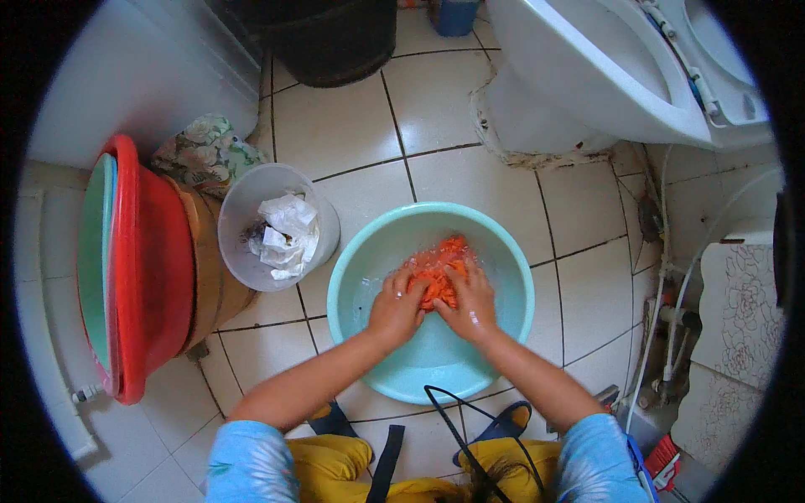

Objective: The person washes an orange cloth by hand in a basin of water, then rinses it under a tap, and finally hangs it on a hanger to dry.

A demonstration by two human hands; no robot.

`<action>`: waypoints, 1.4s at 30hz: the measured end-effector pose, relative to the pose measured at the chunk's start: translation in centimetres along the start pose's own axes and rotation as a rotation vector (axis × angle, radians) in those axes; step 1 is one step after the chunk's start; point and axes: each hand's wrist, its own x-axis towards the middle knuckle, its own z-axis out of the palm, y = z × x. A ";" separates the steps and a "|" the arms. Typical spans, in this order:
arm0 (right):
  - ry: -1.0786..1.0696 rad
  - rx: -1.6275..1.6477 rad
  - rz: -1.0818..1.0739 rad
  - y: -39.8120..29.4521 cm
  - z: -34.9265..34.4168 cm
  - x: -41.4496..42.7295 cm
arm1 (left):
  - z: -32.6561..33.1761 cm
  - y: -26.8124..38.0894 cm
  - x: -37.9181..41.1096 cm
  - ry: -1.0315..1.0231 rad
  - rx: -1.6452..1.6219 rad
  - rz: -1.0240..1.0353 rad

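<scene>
A round turquoise plastic basin (pixel 434 377) with some water in it stands on the tiled floor before me. Inside it lies a bunched orange cloth (pixel 440 286), wet and partly under water. My left hand (pixel 396 308) presses on the cloth's left side, fingers spread over it. On the right side of the cloth rests my right hand (pixel 468 305), its fingers partly in the water. Both thumbs are close to each other at the near edge of the cloth. Whether the fingers grip the fabric is hard to see.
A translucent bin (pixel 327 220) with crumpled paper stands left of the basin. Further left are a red basin (pixel 160 276) and other stacked basins. A black bucket (pixel 327 44) and a white toilet (pixel 553 94) stand beyond. A black cord (pixel 465 440) hangs near my knees.
</scene>
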 end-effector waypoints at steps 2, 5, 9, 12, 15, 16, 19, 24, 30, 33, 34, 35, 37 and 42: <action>-0.029 -0.077 0.074 -0.6 2.6 1.3 | 3.3 0.3 0.8 0.079 0.067 -0.109; -0.088 -0.061 0.099 0.4 4.3 1.9 | 4.8 -0.7 1.5 0.046 0.120 -0.122; -0.205 -0.167 -0.061 3.9 5.6 2.4 | 4.8 -2.1 3.3 -0.083 0.022 -0.022; -0.601 -0.176 0.075 1.3 1.8 6.6 | 4.0 -3.0 4.4 -0.102 -0.001 0.019; -0.613 -0.226 0.051 0.8 1.7 7.4 | 1.3 -2.2 6.4 -0.349 -0.100 -0.063; -0.464 -0.204 0.051 1.0 1.8 7.1 | 0.4 -2.3 7.0 -0.403 -0.111 -0.087; -0.209 0.000 0.100 -0.1 0.5 6.0 | -1.5 -5.0 6.6 -0.373 -0.321 -0.153; -0.220 0.100 -0.037 4.0 -5.5 2.0 | -6.2 -4.3 2.7 -0.236 -0.360 -0.032; -0.154 0.055 -0.038 2.3 -3.7 -1.1 | -4.2 -3.4 -0.5 -0.009 -0.029 0.100; -0.169 -0.072 -0.065 -1.1 -1.5 1.1 | -0.4 -3.2 0.2 0.065 -0.082 -0.023; -0.190 -0.128 -0.113 -0.9 0.3 1.8 | 1.0 -3.0 0.5 0.063 -0.050 -0.034; -0.212 -0.182 -0.161 -0.5 1.8 2.3 | 2.2 -3.0 0.9 0.061 -0.017 -0.047; -0.222 -0.126 -0.107 -0.2 3.4 3.3 | 3.4 -2.9 1.5 0.082 -0.055 -0.130; -0.290 -0.211 0.008 1.7 6.6 4.6 | 4.7 -1.6 3.0 0.036 0.026 -0.281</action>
